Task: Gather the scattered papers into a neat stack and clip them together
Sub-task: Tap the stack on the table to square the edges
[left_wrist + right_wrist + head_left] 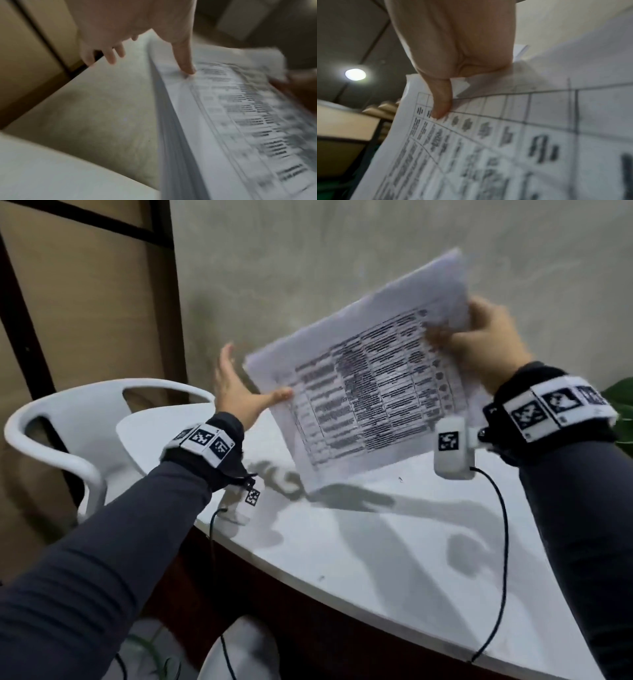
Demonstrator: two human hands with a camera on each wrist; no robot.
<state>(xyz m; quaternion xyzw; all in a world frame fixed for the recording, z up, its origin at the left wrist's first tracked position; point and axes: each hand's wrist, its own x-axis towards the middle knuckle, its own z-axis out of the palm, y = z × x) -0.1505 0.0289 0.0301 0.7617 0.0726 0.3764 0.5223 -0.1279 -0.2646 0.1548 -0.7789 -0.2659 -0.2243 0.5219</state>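
Observation:
A stack of printed papers [370, 392] with a table of text on its top sheet is held tilted above the white table [376, 559]. My right hand [472, 330] pinches its upper right corner, thumb [441, 105] on the printed face and fingers hidden behind. My left hand [245, 386] is at the stack's left edge with fingers straight and spread. Only its thumb [187, 63] touches the top sheet of the papers [240, 121]. The stack's lowest corner hangs close to the tabletop; I cannot tell whether it touches.
A white plastic chair [68, 433] stands at the table's left side. A grey wall rises right behind the table. A green leaf [620, 392] shows at the right edge. A wrist camera cable [500, 542] hangs over the table's front.

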